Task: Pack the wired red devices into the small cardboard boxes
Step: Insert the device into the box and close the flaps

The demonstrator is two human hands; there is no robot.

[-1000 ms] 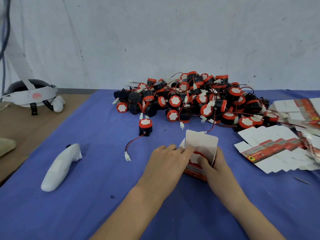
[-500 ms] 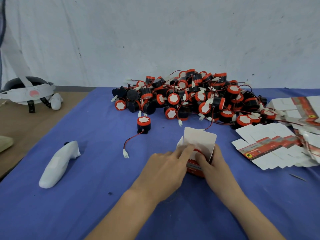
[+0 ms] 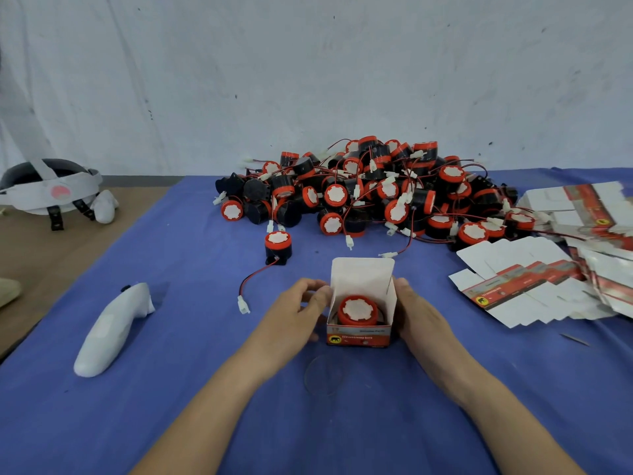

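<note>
One device (image 3: pixel 358 310) sitting inside box (image 3: pixel 359 334) on surface (image 3: pixel 205 337). Left hand (image 3: pixel 296 315) and right hand (image 3: pixel 416 315) gripping its side walls, fingers (image 3: pixel 320 296) curled. Lid (image 3: pixel 362 274) standing open; closing step seemingly coming, needing flap tucking.

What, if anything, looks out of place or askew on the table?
Nothing looks damaged or spilled. One red device stands alone, apart from the pile, its wire trailing loose over the blue cloth. A white controller, unrelated to packing, lies at the left.
</note>
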